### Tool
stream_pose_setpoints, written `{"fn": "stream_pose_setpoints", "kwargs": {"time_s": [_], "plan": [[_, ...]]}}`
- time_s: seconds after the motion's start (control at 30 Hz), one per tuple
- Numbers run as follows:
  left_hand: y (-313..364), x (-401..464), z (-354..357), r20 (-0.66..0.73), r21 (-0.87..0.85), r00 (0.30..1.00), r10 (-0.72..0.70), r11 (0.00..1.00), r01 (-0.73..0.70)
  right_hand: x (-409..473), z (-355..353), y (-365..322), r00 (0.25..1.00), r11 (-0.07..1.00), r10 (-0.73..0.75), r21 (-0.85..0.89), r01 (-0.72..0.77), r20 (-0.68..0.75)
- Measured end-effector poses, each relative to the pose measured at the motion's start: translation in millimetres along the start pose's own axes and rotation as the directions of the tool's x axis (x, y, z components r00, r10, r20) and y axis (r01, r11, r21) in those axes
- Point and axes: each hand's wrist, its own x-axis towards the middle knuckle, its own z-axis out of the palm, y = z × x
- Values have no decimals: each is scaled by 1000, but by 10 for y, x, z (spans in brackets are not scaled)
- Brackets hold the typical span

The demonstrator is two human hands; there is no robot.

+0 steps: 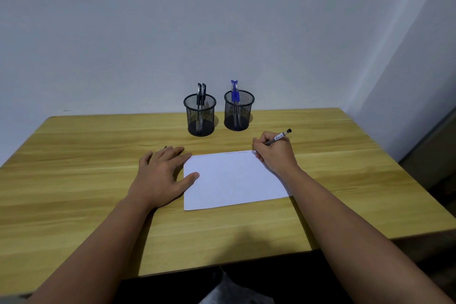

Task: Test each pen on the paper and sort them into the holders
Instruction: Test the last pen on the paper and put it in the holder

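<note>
A white sheet of paper [234, 177] lies on the wooden table [86, 168], with faint marks along its far edge. My right hand [276, 153] grips a pen [280, 136] in a writing hold, its tip at the paper's far right corner. My left hand [162, 170] rests flat on the table, fingers straight, thumb on the paper's left edge; something small and dark shows just beyond its fingertips. Two black mesh holders stand at the back: the left holder [199, 116] has two black-capped pens, the right holder [238, 111] has two blue-capped pens.
A pale wall rises right behind the holders. The table's right edge [394, 168] drops off near my right forearm, and its near edge runs beneath both forearms.
</note>
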Motion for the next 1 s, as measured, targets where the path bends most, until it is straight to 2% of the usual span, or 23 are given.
{"fn": "stream_pose_setpoints", "kwargs": {"time_s": [0.23,0.63,1.0], "plan": [[-5,-4,12,-6,0,1000,1,1000,-1,-9,9,-1,1000,1000,10,13,-11,18],[-16,-2,19,-5,3,1000,3,1000,-3,-18,-37,-27,994,999,36,22,-34,-105],[-8,-4,13,-6,2,1000,9,1000,-9,-8,-13,9,998,999,12,-46,-14,-55]]}}
